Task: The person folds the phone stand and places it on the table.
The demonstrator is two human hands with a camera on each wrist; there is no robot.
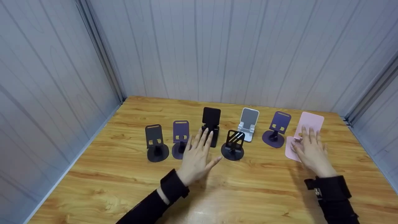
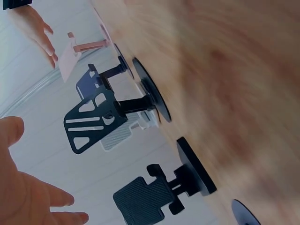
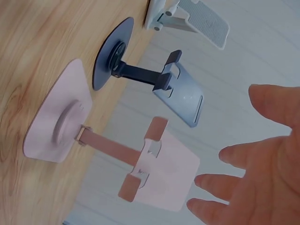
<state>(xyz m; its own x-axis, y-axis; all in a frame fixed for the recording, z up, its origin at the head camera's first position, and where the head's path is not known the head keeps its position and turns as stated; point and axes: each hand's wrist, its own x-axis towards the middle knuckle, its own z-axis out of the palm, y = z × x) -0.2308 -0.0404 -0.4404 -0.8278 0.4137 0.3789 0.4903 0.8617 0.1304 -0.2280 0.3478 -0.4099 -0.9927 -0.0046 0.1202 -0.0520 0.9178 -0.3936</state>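
Observation:
My left hand hovers with spread fingers in front of a black phone stand and a purple phone stand, overlapping parts of both in the head view. It holds nothing. To its right stands a black slotted phone stand on a round base. My right hand, fingers extended, is close before a pink phone stand; the right wrist view puts its fingertips right by the pink plate's edge. Left of that stand is another purple phone stand with a rounded base.
A dark grey phone stand is at the row's left end. A white phone stand with a grey pad stands toward the back. Pale panel walls enclose the wooden table at the back and sides.

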